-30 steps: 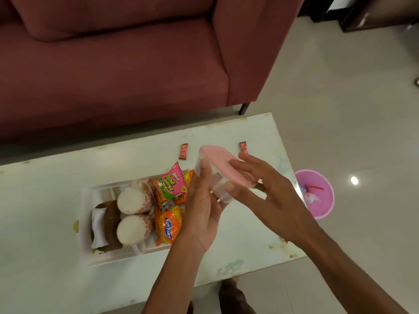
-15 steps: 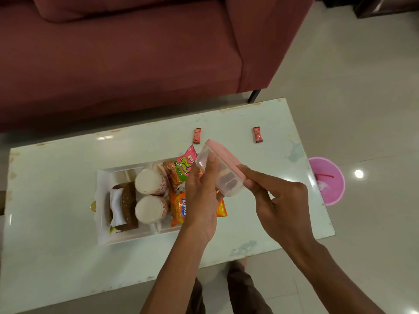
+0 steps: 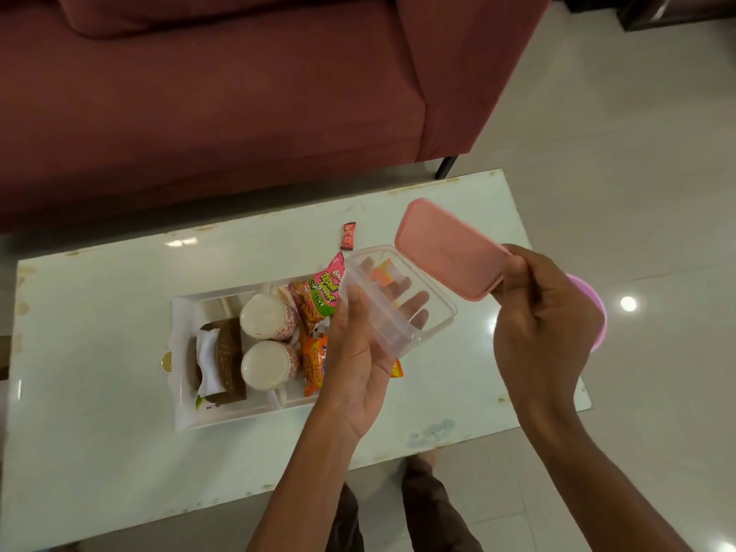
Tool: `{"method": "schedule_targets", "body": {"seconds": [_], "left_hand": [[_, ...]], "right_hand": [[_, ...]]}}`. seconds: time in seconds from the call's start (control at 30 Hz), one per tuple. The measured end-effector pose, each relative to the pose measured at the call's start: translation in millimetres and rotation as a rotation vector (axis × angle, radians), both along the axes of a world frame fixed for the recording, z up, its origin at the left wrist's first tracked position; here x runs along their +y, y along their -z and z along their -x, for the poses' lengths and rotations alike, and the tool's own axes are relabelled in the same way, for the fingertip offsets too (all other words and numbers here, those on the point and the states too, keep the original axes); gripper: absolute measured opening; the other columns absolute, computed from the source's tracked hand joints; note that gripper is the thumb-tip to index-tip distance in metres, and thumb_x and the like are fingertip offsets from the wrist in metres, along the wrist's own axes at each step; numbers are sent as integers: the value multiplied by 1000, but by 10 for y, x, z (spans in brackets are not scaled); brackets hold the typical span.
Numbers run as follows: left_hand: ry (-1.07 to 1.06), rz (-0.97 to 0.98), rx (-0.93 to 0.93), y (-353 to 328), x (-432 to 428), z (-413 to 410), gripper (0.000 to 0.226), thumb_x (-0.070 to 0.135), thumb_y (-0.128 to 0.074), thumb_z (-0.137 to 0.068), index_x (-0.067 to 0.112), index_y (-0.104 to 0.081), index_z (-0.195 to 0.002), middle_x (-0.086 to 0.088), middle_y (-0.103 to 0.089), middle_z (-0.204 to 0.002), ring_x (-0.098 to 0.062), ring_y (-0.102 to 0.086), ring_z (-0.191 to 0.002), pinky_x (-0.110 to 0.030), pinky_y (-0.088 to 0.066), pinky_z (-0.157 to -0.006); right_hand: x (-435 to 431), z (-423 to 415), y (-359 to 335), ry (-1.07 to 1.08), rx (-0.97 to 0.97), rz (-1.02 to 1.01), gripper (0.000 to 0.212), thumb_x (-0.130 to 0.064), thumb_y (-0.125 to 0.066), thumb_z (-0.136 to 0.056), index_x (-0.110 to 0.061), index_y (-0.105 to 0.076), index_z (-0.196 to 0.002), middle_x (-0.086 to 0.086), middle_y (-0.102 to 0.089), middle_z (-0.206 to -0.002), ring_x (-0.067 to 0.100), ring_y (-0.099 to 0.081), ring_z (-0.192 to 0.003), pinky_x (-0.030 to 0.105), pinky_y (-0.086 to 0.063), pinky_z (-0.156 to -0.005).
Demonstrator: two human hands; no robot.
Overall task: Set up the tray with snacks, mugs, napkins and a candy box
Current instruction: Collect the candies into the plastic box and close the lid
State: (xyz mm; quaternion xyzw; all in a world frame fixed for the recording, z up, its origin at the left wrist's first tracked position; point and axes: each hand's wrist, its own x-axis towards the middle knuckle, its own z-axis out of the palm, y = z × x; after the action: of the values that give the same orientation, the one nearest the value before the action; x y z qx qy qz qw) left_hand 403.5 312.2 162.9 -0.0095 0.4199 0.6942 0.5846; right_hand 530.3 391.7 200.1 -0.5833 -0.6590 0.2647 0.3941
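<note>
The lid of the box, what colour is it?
Pink. The lid shows best in the head view, off the clear box and held in the right hand.

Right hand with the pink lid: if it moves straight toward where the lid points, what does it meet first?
The right hand aims the pink lid up and left. Probably the candy on the table comes first, though the lid may pass above it; height is unclear.
</note>
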Motion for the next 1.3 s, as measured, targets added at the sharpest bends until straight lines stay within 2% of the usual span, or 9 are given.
{"method": "schedule_targets", "body": {"seconds": [0.1, 0.2, 0.3, 0.47, 0.67, 0.73, 0.8, 0.9, 1.3], "left_hand": [[1, -29, -33, 34, -46, 12, 85, 51, -86, -59, 20, -58, -132, -15, -65, -133, -33, -65, -120, -44, -56, -96], [6, -30, -72, 74, -72, 31, 100, 53, -90, -49, 17, -56, -136, -19, -56, -143, -31, -64, -120, -43, -53, -100], [13, -107, -117, 110, -100, 46, 89, 53, -88, -53, 18, -65, -131, -17, -52, -147, -31, -63, -121, -47, -44, -107], [21, -136, -163, 246, -151, -4, 63, 54, -56, -83, 16, -64, -133, -12, -63, -135, -28, -64, -121, -45, -44, -108], [44, -44, -355, 593, -210, -127, 67, 44, -7, -106, 18, -61, -136, -15, -59, -141, -32, -67, -115, -40, -64, -74], [50, -26, -326, 641, -230, -167, 63, 43, -10, -106, 15, -53, -143, -16, -57, -143, -33, -65, -119, -40, -63, -77], [57, 1, -253, 668, -238, -194, 55, 46, -37, -102, 13, -50, -145, -17, -59, -141, -32, -63, -122, -40, -62, -83], [92, 10, -168, 709, -230, -212, 86, 53, -78, -72, 13, -52, -143, -18, -61, -138, -31, -63, -123, -39, -59, -90], [89, 41, -269, 733, 64, -280, 91, 44, -79, -76, 14, -38, -152, -23, -53, -145, -37, -56, -130, -44, -56, -94]], "right_hand": [[25, -55, 45, 140, 321, 285, 27, -23, -48, -102, -7, -70, -106, 1, -74, -94, 15, -72, -88, 34, -61, -79], [-3, -155, 160, 225, 610, 524, 25, -25, -49, -102, -13, -70, -98, -1, -76, -97, 15, -73, -92, 31, -61, -79], [-18, -295, 391, 312, 723, 605, 26, -21, -51, -101, -22, -73, -87, -2, -76, -99, 15, -74, -92, 31, -61, -76], [33, -518, 1130, 524, 645, 718, 21, -19, -50, -101, -15, -70, -94, 4, -74, -101, 16, -73, -94, 35, -59, -84], [205, -641, 2030, 674, 617, 848, 27, -16, -48, -102, 0, -66, -113, 20, -69, -111, 31, -68, -101, 34, -57, -78], [240, -657, 2209, 671, 561, 873, 27, -18, -48, -102, -2, -67, -110, 19, -70, -108, 30, -69, -99, 37, -58, -81], [264, -676, 2339, 650, 500, 891, 26, -20, -49, -102, -3, -68, -107, 17, -71, -107, 29, -69, -98, 41, -59, -83], [277, -720, 2460, 654, 444, 912, 25, -19, -53, -100, -2, -70, -106, 15, -72, -103, 28, -70, -96, 42, -60, -82], [220, -933, 2475, 586, 268, 847, 26, -18, -67, -92, -1, -67, -112, 13, -70, -103, 27, -71, -91, 36, -61, -77]]}}
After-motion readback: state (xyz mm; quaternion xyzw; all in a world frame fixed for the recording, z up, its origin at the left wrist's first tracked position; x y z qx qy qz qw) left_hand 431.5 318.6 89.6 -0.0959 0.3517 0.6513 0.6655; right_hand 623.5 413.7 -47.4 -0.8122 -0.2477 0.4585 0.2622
